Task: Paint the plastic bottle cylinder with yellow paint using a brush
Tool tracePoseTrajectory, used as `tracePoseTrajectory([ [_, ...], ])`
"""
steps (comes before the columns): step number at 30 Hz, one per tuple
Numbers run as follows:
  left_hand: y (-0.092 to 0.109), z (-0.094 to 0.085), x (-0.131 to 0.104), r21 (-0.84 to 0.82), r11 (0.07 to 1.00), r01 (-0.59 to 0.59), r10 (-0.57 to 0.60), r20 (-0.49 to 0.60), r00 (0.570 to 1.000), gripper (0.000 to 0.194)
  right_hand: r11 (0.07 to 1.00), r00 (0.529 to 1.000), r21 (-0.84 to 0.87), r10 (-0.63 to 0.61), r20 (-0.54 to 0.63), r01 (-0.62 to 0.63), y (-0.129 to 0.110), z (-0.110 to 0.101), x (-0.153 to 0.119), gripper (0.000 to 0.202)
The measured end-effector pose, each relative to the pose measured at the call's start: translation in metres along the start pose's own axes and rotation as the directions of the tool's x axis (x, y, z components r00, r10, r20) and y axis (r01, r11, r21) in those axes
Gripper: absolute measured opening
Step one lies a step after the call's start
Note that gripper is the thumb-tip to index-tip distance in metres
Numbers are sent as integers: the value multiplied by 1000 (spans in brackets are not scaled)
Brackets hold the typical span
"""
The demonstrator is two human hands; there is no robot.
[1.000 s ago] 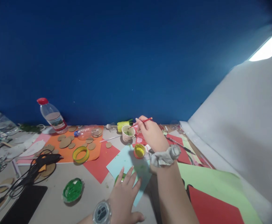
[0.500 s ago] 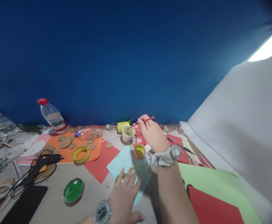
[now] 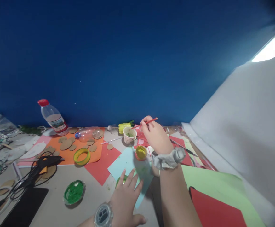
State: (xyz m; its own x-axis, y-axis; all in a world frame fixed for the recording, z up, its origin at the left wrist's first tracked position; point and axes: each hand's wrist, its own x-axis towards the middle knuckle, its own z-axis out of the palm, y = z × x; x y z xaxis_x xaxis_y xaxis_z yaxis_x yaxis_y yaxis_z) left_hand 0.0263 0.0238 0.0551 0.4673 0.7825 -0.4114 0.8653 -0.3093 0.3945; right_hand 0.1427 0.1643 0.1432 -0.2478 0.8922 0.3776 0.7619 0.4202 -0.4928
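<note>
Between the fingers of my right hand (image 3: 155, 134) is a thin red paintbrush (image 3: 149, 122), slanting down to the left with its lower end inside a paper cup (image 3: 130, 136) of greenish liquid. My left hand (image 3: 126, 198) lies with fingers spread over a green ring-like piece (image 3: 121, 180), mostly hidden under them; whether it touches the piece I cannot tell. A pot of yellow paint (image 3: 141, 153) stands just below my right hand, by light blue paper (image 3: 123, 162). Left of my left hand lies a shallow dish of green paint (image 3: 73, 192).
A yellow-green ring (image 3: 82, 156) and cardboard discs (image 3: 66, 144) lie on orange paper. Behind stands a red-capped bottle (image 3: 54, 118). Black cables (image 3: 32, 176) and a dark phone-like slab (image 3: 25, 206) occupy the left. Scissors (image 3: 183, 148) and green paper (image 3: 210, 179) lie right. A blue wall closes the back.
My right hand has shifted slightly to the right with the paintbrush, whose lower end stays at the cup. The left hand keeps its place.
</note>
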Motion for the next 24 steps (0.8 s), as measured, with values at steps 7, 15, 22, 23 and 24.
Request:
tracePoseTrajectory([
  [7, 0, 0, -2, 0, 1000, 8, -8, 20, 1000, 82, 998, 1000, 55, -10, 20, 9, 0, -1, -1, 18],
  [15, -1, 1, -1, 3, 1000, 4, -4, 7, 1000, 82, 993, 1000, 122, -1, 30, -3, -1, -1, -2, 29],
  [22, -2, 3, -1, 1, 1000, -17, 17, -24, 1000, 82, 994, 1000, 112, -2, -4, 2, 0, -1, 0, 28],
  [23, -2, 3, -1, -2, 1000, -13, 13, -16, 1000, 82, 994, 1000, 108, -4, -5, 5, 0, -1, 0, 27],
  [24, -1, 2, -1, -4, 1000, -8, 8, -9, 1000, 82, 995, 1000, 103, -7, -6, 8, 0, -2, 0, 26],
])
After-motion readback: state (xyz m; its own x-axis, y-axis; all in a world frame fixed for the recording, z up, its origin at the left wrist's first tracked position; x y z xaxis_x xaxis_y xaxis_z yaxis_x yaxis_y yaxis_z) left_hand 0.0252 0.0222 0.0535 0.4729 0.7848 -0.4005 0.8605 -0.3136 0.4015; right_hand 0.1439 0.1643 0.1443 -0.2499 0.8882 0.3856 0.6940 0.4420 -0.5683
